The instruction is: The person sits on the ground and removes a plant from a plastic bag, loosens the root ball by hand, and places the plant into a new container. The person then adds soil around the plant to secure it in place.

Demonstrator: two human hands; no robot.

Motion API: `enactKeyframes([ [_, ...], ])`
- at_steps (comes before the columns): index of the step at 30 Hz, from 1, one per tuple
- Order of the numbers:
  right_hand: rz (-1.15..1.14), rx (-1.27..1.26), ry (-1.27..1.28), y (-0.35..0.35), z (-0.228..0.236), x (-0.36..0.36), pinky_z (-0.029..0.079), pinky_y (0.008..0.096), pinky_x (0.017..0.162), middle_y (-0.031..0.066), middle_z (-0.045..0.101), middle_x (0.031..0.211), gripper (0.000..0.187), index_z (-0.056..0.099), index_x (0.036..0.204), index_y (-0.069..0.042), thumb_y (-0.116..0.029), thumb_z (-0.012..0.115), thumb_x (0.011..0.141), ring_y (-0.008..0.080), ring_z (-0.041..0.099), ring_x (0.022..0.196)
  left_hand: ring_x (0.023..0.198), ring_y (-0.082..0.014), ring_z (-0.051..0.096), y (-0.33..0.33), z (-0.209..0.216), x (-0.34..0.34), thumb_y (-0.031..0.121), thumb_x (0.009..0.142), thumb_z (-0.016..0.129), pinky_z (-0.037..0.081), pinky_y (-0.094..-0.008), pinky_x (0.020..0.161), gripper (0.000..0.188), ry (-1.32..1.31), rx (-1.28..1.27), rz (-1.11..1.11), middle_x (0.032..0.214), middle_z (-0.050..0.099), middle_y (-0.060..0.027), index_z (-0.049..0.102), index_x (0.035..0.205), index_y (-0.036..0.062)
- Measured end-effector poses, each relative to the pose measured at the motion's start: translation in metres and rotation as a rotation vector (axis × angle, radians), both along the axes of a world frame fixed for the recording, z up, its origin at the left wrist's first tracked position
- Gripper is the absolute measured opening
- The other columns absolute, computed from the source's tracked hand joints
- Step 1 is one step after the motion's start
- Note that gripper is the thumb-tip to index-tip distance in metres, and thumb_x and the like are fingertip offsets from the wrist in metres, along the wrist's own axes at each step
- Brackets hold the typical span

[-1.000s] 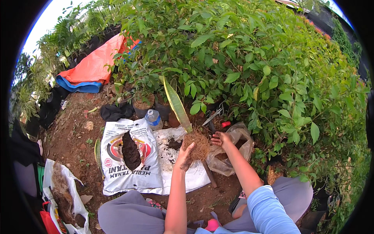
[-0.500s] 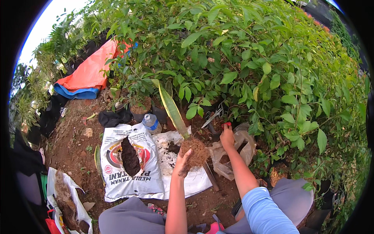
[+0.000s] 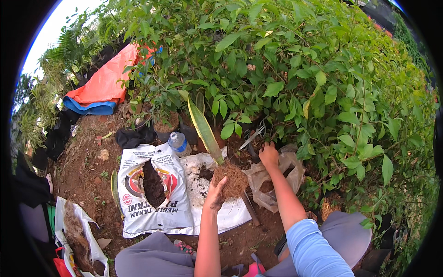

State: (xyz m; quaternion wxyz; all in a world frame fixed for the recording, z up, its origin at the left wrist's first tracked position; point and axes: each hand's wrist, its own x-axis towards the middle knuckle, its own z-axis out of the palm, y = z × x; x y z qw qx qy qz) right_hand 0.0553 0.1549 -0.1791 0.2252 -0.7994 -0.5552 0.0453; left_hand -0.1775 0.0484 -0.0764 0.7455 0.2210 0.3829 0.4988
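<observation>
My left hand (image 3: 216,194) is closed around the brown, fibrous root ball (image 3: 232,181) of a snake plant. Its tall green leaf (image 3: 205,131) with yellow edges leans up and to the left. My right hand (image 3: 268,156) reaches to the foot of the bushes, its fingers curled and partly turned away. What it holds, if anything, is hidden. Close by on the left lie metal scissors (image 3: 251,137), their blades showing. A crumpled clear plastic bag (image 3: 263,187) lies under my right wrist. Below the roots, a white sack (image 3: 230,214) with dark soil on it covers the ground.
A printed white sack (image 3: 131,184), torn open over dark potting soil (image 3: 153,184), lies left of my left hand. Behind it are a water bottle (image 3: 179,143) and black cloth (image 3: 134,137). Leafy bushes (image 3: 300,87) crowd the far side. An orange tarp (image 3: 104,85) lies far left.
The red thing that showed at my right fingertips is out of sight now. My right hand has shifted slightly; my left hand keeps the plant in nearly the same place.
</observation>
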Motion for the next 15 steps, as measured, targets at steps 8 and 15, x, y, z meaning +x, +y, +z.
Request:
enactKeyframes([
  [8,0.055,-0.136,-0.170,0.008,0.006,-0.008,0.053,0.0370,0.061,0.0203,0.048,0.107,0.029,0.057,0.098,-0.003,-0.010,0.062,0.070,0.0319,0.061,0.077,0.107,-0.0217,0.051,-0.001,0.002,-0.003,0.019,0.078,0.066,0.046,-0.0357,0.088,0.063,-0.014,0.020,0.008,0.118,0.049,-0.0097,0.033,0.130,0.0047],
  [15,-0.005,-0.095,-0.147,0.008,-0.003,-0.006,0.052,0.0368,0.068,0.0170,0.047,0.106,0.023,0.059,0.090,-0.005,-0.006,0.061,0.067,0.0347,0.058,0.083,0.107,-0.0219,0.051,0.000,0.006,0.000,0.019,0.079,0.066,0.047,-0.0367,0.086,0.060,0.003,0.003,-0.003,0.117,0.050,-0.0097,0.035,0.128,0.0049],
])
